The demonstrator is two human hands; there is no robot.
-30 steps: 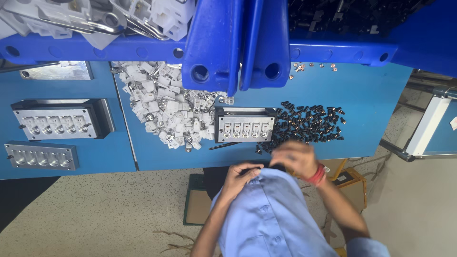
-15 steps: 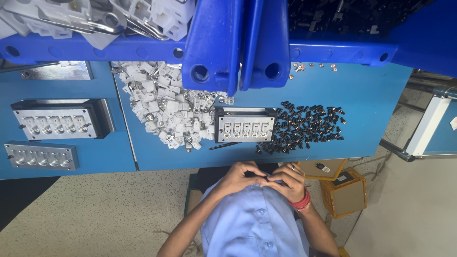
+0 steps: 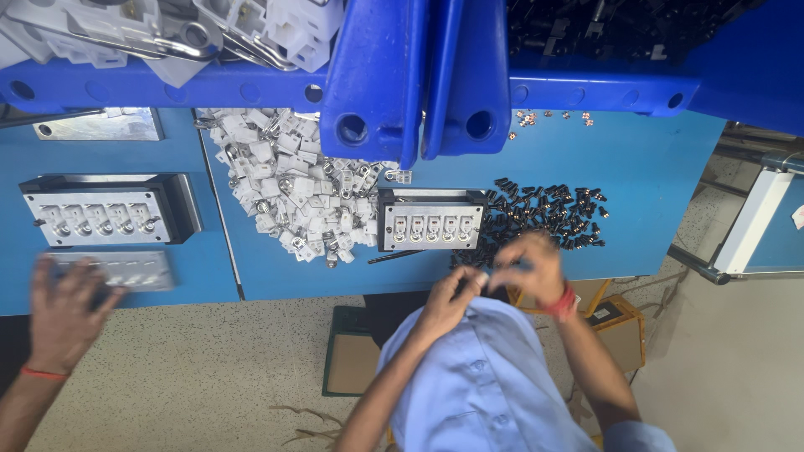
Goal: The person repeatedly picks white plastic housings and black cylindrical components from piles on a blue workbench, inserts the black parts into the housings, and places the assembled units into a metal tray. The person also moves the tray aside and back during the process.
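Our hands, left hand point(image 3: 448, 301) and right hand point(image 3: 528, 268), pinched on small blurred part, lower centre; slip risks dropping it off blue bench point(image 3: 653, 167) edge.

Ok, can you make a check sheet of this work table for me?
Surface: blue table.
Job's things: metal block with five slots; pile of small black parts beside it.
Clutter: heap of white plastic parts; second metal block at left; blue bins overhead.
Grippers: left hand and right hand meet at the table edge, blurred, grip unclear; another person's hand at a flat metal plate.
Cables: nothing seen.
Surroundings: speckled floor, cardboard box.
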